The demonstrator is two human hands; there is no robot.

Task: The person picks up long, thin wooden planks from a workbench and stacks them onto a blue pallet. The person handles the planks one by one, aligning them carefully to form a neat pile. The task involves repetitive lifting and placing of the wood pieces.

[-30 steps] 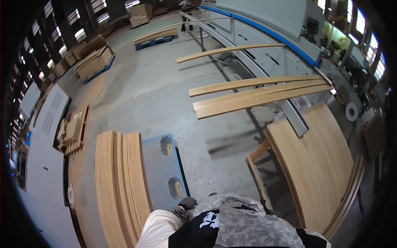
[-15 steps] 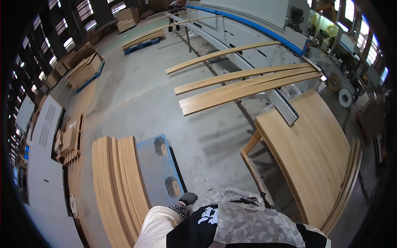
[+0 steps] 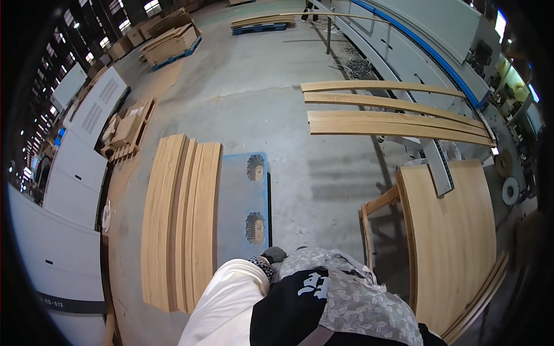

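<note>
My left hand [image 3: 274, 254], in a dark grey glove with a checkered cuff, is low in front of my waist beside my leaf-patterned grey apron [image 3: 360, 294]. Its fingers are mostly hidden, so I cannot make out their pose or anything in them. My right hand does not show. Nearest to the left hand is a blue pallet [image 3: 236, 202] with a grey top and two dark, jagged-edged round patches. Long wooden boards [image 3: 202, 213] lie stacked side by side on its left part.
At right, several long boards [image 3: 386, 122] stick out from a long white machine [image 3: 398, 43] with a blue rail. Nearer stands a stack of wide wood panels [image 3: 456, 225]. White cabinets [image 3: 75, 196] line the left, beside a wooden pallet [image 3: 131, 130] with cardboard. A person stands far back.
My view has swung left, so the machine, boards and pallets sit further right in the picture. The left hand stays low by the apron.
</note>
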